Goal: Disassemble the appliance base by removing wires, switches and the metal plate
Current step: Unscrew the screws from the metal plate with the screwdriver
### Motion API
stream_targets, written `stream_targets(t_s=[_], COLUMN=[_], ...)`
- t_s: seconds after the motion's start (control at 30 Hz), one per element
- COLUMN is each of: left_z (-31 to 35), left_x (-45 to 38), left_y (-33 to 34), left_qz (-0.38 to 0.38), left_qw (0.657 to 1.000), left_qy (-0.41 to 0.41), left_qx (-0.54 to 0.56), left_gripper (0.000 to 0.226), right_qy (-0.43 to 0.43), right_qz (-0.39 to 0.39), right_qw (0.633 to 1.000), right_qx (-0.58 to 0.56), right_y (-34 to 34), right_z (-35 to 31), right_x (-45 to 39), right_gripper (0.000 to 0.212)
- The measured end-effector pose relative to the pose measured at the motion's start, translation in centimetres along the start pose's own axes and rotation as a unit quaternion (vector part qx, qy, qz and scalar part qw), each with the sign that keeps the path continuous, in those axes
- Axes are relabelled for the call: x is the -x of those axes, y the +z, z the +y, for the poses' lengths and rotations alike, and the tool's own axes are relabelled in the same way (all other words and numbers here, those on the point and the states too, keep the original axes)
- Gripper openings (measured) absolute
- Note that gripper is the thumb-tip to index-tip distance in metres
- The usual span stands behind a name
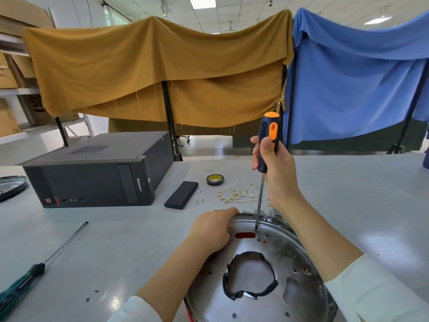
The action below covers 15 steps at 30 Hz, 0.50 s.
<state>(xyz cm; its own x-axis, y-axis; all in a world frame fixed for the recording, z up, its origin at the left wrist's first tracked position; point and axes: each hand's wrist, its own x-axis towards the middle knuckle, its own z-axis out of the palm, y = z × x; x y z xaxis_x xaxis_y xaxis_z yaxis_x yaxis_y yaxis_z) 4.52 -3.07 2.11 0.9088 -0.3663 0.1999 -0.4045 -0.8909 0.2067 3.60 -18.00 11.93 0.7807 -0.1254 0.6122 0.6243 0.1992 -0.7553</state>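
The appliance base, a round metal plate [287, 259] with a taped central hole and red plastic showing through its slots, lies at the near edge of the table. My left hand [212, 227] grips the plate's far-left rim. My right hand [276, 168] holds an orange-and-navy screwdriver [268, 140] upright, its tip set on the plate near the far rim, just above a red oblong slot [245, 235]. A bundle of white wires with brass terminals [241, 195] lies on the table beyond the plate.
A black computer tower [92, 173] lies on its side at the left. A black box [181, 194], tape roll [214, 180] and small screws [200, 201] sit mid-table. A green-handled screwdriver [34, 270] lies near left. Ochre and blue cloths hang behind.
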Motion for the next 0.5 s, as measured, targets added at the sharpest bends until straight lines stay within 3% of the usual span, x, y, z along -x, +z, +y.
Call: stream_targets(t_s=[0.13,0.23,0.5], left_z=[0.07,0.07,0.03], left_x=[-0.09,-0.08,-0.14], left_y=[-0.02,0.01,0.08], left_qz=[-0.005,-0.008,-0.005], left_qw=[1.0,1.0,1.0], left_qy=[0.002,0.001,0.005], left_qx=[-0.001,0.004,-0.003], left_gripper=[0.045,0.046,0.045], right_qy=[0.033,0.017,-0.018], right_qz=[-0.077,-0.097,0.02], right_qw=[0.996,0.995,1.0], right_qx=[-0.037,-0.02,0.015], right_y=[-0.04,0.09,0.05], right_z=[-0.51,-0.69,0.09], right_x=[-0.53,-0.74,-0.23], right_gripper=[0.075,0.065,0.03])
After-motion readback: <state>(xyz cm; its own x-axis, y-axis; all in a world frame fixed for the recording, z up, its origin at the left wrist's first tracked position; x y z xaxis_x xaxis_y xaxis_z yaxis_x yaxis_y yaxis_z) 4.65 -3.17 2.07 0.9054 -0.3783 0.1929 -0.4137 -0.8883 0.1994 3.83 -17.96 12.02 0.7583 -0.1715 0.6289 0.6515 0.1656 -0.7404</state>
